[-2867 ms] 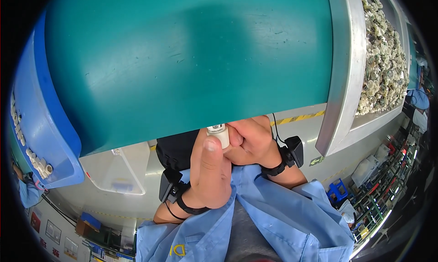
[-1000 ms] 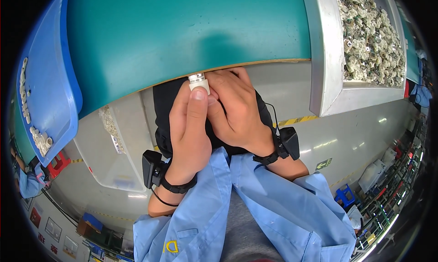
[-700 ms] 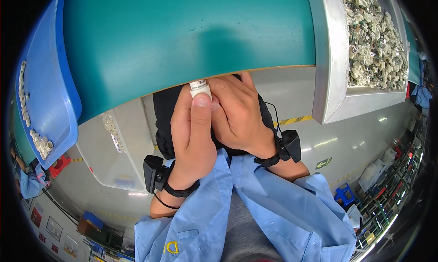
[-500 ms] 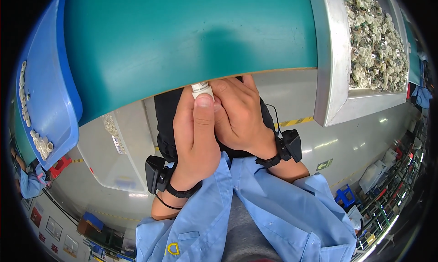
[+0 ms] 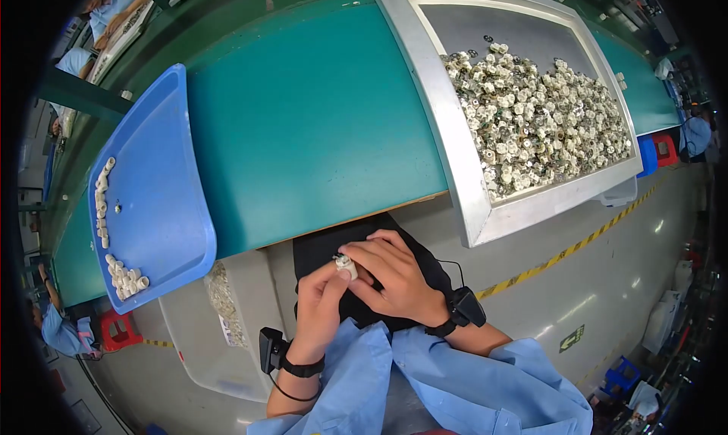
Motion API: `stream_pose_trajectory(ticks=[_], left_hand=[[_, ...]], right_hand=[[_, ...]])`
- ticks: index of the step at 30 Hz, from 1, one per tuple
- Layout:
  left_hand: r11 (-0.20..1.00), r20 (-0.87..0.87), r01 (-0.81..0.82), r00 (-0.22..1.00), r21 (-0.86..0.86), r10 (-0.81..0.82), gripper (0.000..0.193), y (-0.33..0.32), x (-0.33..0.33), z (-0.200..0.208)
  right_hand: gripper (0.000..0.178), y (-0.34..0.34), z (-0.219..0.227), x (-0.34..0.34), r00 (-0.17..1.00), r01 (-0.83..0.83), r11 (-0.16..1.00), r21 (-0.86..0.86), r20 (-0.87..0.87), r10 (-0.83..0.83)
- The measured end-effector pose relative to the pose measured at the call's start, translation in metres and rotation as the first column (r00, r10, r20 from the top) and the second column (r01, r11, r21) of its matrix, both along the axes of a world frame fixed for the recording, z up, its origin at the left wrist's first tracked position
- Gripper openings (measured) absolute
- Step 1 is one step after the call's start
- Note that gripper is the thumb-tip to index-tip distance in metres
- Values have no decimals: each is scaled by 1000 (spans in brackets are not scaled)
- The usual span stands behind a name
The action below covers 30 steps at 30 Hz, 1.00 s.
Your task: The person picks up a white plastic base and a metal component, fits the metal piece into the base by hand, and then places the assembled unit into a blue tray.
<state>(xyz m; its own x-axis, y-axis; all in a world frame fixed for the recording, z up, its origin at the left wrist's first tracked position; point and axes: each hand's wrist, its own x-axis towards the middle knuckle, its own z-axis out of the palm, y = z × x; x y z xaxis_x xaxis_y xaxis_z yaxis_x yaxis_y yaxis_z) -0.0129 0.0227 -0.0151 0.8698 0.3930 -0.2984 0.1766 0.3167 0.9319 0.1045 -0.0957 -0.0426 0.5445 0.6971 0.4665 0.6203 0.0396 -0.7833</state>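
Above my lap, close to the table's front edge, both hands meet around a small white plastic cylinder (image 5: 347, 267). Its upturned end shows a small insert with dark and metallic bits. My left hand (image 5: 320, 298) is closed, pinching the cylinder between thumb and fingers. From the other side, the curled fingers of my right hand (image 5: 393, 277) press against it, the fingertips at its upper end. Whether the right fingers also hold a separate small part is hidden. Each wrist wears a black strap with a black box.
On the green table (image 5: 318, 132), a blue tray (image 5: 163, 185) at left carries several white cylinders (image 5: 125, 277). A metal-framed tray (image 5: 470, 196) at right holds a heap of small white and metallic parts (image 5: 538, 117). Below stands a translucent bin (image 5: 205, 359). Other people sit farther off.
The view has tilted up, showing more of the table and both trays. The white cylinder has turned from its printed side to its end, where the insert now shows. Both hands still hold it.
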Motion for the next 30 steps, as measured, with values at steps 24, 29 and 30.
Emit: stream_pose_trajectory(ticks=[24,29,30], left_hand=[[235,93,-79,995,969,-47,29,262,298,92],[156,-46,40,998,987,35,39,284,367,66],[172,-115,103,992,980,57,42,286,371,62]], right_hand=[[22,-125,112,197,763,590,734,-337,530,-370],[18,-114,115,204,769,571,750,-334,537,-346],[17,-113,117,205,780,564,753,-340,520,-349]])
